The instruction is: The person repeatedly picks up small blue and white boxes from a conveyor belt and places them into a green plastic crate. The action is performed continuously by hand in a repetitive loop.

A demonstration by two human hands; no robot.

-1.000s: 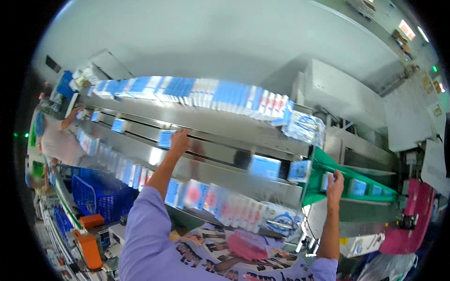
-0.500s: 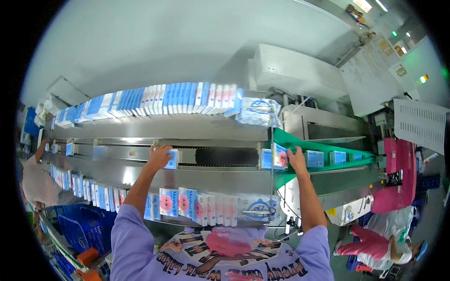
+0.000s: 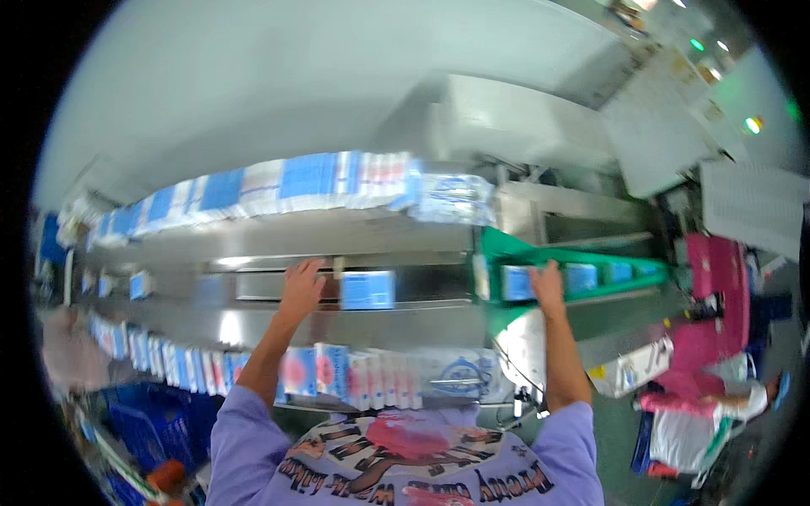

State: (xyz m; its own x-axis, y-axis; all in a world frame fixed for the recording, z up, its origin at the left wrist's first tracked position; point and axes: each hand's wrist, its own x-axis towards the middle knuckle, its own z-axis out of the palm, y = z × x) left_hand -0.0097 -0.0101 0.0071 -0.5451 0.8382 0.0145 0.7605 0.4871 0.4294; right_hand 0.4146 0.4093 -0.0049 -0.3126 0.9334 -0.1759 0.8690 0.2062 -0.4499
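Note:
My left hand (image 3: 302, 288) is over the middle channel of the metal conveyor (image 3: 422, 317), palm down with the fingers stretched and nothing in them. Just right of it, a blue-and-white flat packet (image 3: 368, 290) lies in the channel, apart from the fingertips. My right hand (image 3: 548, 283) is at the green funnel-shaped guide (image 3: 506, 244), against the right end of another blue packet (image 3: 516, 283). Its fingers are smeared by motion, so whether they grip that packet is unclear. Further along the guide lie more blue packets (image 3: 581, 277).
Rows of upright packets line the far ledge (image 3: 312, 184) and near ledge (image 3: 384, 379). Clear-wrapped packs (image 3: 456, 199) end the far row. Blue crates (image 3: 156, 422) stand at lower left. Another person (image 3: 700, 405) is at right, beside pink machine covers (image 3: 717, 295).
My left hand has come off a packet, which now lies to its right. The pink-printed packet my right hand touched no longer shows its pink face. The whole view has shifted slightly.

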